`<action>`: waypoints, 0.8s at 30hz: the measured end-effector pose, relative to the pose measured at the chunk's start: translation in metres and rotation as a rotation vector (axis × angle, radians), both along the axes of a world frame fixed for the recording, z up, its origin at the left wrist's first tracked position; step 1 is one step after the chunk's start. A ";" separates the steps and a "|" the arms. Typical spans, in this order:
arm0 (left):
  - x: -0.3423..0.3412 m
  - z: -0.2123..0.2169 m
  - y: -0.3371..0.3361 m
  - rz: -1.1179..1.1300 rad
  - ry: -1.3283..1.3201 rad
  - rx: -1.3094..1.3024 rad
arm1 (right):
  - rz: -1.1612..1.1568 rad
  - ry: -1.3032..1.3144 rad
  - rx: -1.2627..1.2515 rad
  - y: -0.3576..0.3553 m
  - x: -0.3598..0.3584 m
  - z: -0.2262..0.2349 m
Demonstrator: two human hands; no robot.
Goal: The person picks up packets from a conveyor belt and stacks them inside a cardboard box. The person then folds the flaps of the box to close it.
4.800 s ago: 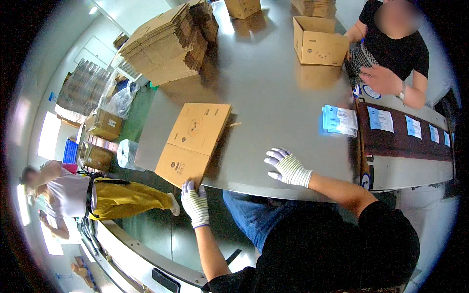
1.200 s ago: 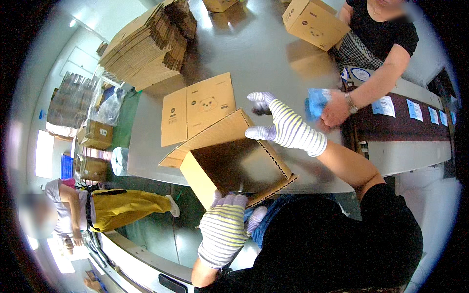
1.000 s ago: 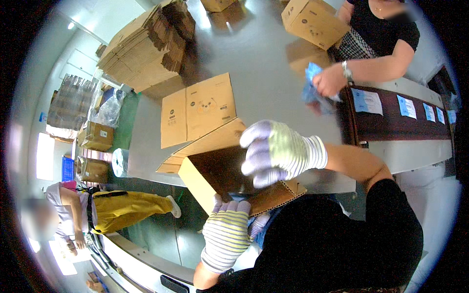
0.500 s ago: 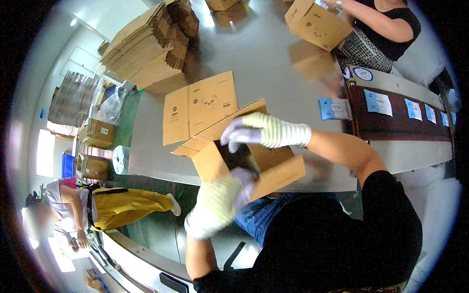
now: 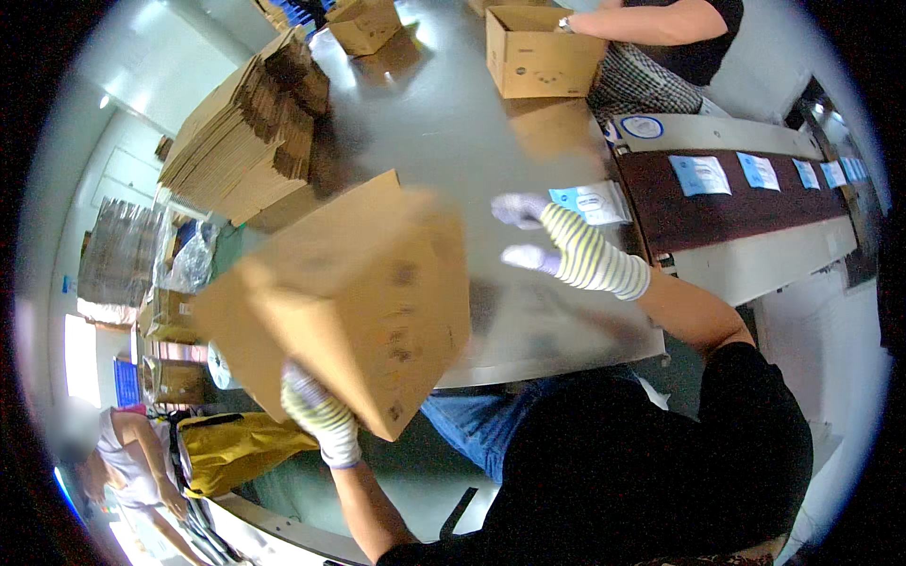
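Closest in, the left hand (image 5: 316,415) in a striped work glove is clamped on the lower edge of a brown cardboard box (image 5: 344,307), fingers curled up around the underside of it. The box is lifted off the grey table (image 5: 453,141) and tilted hard, one corner pointing down toward the person's lap, and it's smeared with motion blur so I can't make out the flaps or which way the open side faces. The right hand (image 5: 557,245), same striped glove, is off to the right of the box and not touching it, fingers spread open and holding nothing, hovering over the table near its front edge. Just past that hand there's a small blue-and-white packet (image 5: 590,200) lying flat on the table. To the right of that runs a dark brown strip (image 5: 755,203) with more blue-and-white packets (image 5: 703,174) laid out in a row on it. Further back on the left sits a big stack of flattened cartons (image 5: 245,141), fanned out a bit. At the far end another person's arm (image 5: 651,21) rests on an assembled open box (image 5: 533,52), and there's one more made-up box (image 5: 363,24) beyond that.
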State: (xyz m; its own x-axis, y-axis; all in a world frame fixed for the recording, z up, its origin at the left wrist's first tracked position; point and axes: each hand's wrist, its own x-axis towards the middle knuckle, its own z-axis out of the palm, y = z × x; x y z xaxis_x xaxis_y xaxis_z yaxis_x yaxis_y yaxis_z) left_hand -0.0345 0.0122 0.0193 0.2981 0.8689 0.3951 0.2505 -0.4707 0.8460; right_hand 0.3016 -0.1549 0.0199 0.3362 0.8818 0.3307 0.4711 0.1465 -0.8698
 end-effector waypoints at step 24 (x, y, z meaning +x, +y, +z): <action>-0.035 -0.017 -0.044 0.015 0.984 0.641 | 0.506 -1.010 0.324 0.065 -0.074 -0.025</action>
